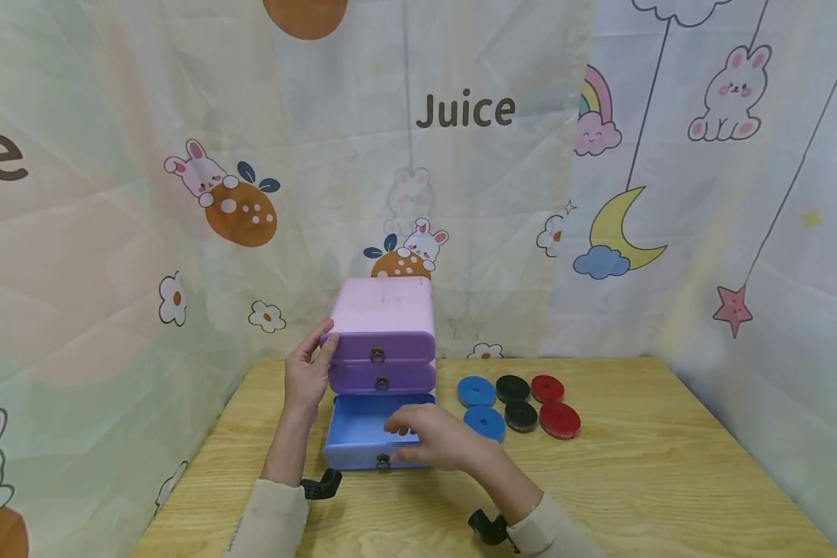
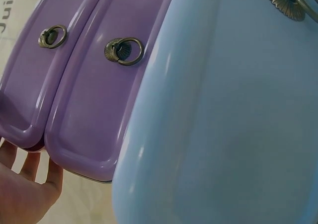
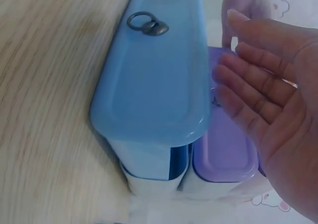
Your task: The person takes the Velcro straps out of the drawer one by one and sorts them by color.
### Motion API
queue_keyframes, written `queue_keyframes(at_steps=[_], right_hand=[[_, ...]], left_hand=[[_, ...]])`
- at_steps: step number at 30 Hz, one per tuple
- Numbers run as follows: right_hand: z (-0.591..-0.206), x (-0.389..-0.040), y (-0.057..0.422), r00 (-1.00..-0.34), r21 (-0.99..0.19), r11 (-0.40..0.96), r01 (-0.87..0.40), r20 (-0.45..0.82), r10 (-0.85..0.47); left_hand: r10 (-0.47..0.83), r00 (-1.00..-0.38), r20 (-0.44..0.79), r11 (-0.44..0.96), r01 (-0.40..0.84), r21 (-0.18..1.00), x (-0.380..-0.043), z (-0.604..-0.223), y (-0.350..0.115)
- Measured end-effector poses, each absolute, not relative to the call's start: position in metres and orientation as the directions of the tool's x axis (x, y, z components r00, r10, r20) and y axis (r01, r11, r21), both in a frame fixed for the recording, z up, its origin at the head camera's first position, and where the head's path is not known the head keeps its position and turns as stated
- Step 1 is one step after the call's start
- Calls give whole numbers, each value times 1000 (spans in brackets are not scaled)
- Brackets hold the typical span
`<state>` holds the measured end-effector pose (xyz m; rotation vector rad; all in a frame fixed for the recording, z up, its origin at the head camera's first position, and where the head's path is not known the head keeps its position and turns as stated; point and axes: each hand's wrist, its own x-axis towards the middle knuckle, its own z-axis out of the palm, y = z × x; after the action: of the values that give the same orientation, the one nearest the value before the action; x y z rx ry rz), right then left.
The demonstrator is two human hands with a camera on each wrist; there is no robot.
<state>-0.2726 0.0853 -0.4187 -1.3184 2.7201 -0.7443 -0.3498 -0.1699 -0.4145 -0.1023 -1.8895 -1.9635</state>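
Observation:
A small chest of drawers (image 1: pixel 384 304) has a pink top, two closed purple drawers (image 1: pixel 404 347) and a pulled-out blue bottom drawer (image 1: pixel 342 456). No contents show inside the blue drawer in the head view. My left hand (image 1: pixel 308 376) holds the chest's left side near the top, thumb at the purple front's edge. In the left wrist view its fingers (image 2: pixel 53 177) reach behind the purple fronts. Over the right part of the blue drawer hovers my right hand (image 1: pixel 435 438), fingers loosely bent and holding nothing. The right wrist view shows its palm (image 3: pixel 293 119) beside the blue front.
Right of the chest, several flat rolls lie on the wooden table (image 1: pixel 642 473): blue ones (image 1: pixel 477 391), black ones (image 1: pixel 512 388) and red ones (image 1: pixel 559 420). A printed curtain (image 1: pixel 502 256) hangs behind the table and along both sides.

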Motion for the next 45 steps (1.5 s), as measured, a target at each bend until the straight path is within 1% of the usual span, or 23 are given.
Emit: queue_keyframes(at_steps=[2,4,7,10,13,16,19,21,24,28,37,45], right_hand=[[-418,-271,84,-628,-424,514,-746,190,-755],[-419,-271,83,-611,-445,486,-753,196,-767],[-423,-270,79,-591,-491,454,-744,166,-790],[-428,-268,74,-578,-495,460,-738,110,-809],[-433,-264,69,-555,-443,481,-756,45,-831],[-438,-260,66,-547,-377,523,-765,-48,-836],[-442,-256,63,-569,-325,577,-749,-132,-812],[-445,-254,61,-589,-283,608,-741,-160,-792],[-448,-253,59,-613,-208,633,-746,-159,-774],[-451,-251,56,-633,-139,650,-747,-148,-760],[-457,-250,50,-692,-135,695,-707,-77,-718],[-464,-251,44,-714,-58,712,-700,42,-698]], left_hand=[[-235,-911,339,2,348,938,-350,-414,-170],[-231,-909,347,3,356,934,-350,-414,-170],[-229,-909,348,0,357,934,-350,-413,-170],[-231,-908,350,3,359,933,-351,-414,-169],[-231,-909,347,2,356,934,-350,-414,-169],[-233,-910,344,-3,354,935,-350,-413,-169],[-232,-911,340,-3,350,937,-350,-413,-169],[-230,-913,338,-6,349,937,-350,-413,-170],[-226,-914,336,-10,347,938,-350,-414,-170],[-226,-915,335,-9,346,938,-349,-414,-170],[-230,-911,341,-15,354,935,-349,-414,-170],[-232,-910,342,-8,353,935,-350,-416,-169]])
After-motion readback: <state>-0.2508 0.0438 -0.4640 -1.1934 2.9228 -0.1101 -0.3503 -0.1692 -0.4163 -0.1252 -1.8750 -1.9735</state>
